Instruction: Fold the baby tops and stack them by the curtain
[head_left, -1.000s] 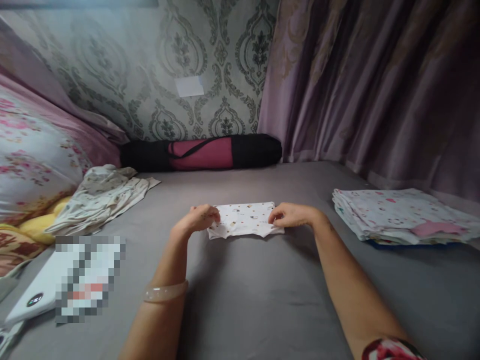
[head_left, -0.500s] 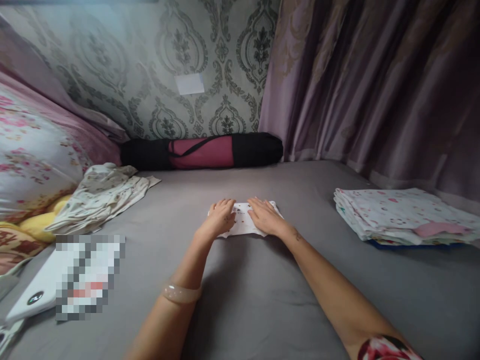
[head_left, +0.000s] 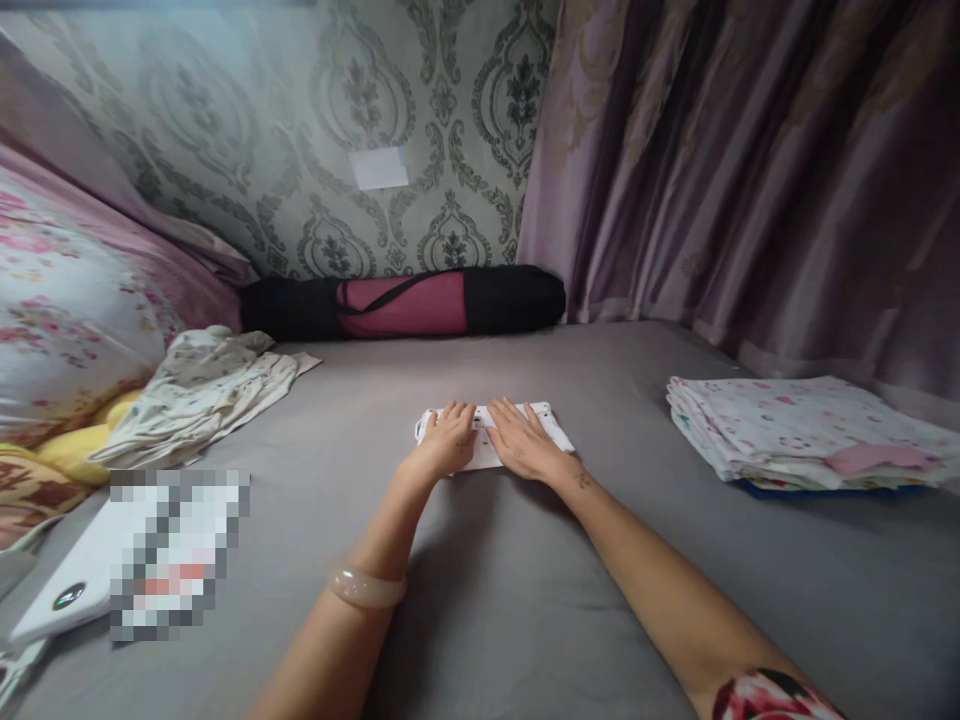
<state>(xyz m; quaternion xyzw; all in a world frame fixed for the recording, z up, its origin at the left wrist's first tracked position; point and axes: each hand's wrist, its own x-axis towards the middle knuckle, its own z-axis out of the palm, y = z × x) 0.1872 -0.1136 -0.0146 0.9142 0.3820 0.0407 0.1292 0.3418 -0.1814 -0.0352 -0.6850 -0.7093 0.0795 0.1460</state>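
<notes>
A small folded white cloth [head_left: 484, 456] with a sparse dark and coloured print lies on the grey bed sheet [head_left: 495, 560], straight ahead of me. My left hand [head_left: 450, 438] rests palm down on its left part, fingers stretched away from me. On the right part, my right hand [head_left: 523, 440] lies flat with its fingers spread. Both palms cover much of the cloth, so only its middle strip and outer edges show. A pale bangle [head_left: 367, 588] circles my left forearm.
To the right sits a stack of folded printed cloths [head_left: 787, 430]. A crumpled cream garment [head_left: 202, 395] lies at left, near a floral pillow [head_left: 67, 300]. Closer in is a white device [head_left: 82, 580] beside a pixelated patch. A black and maroon long bag [head_left: 405, 305] lies against the wall.
My two hands have slid slightly inward over the cloth, closer together. More of the cloth's left and right edges shows now, and it looks flatter.
</notes>
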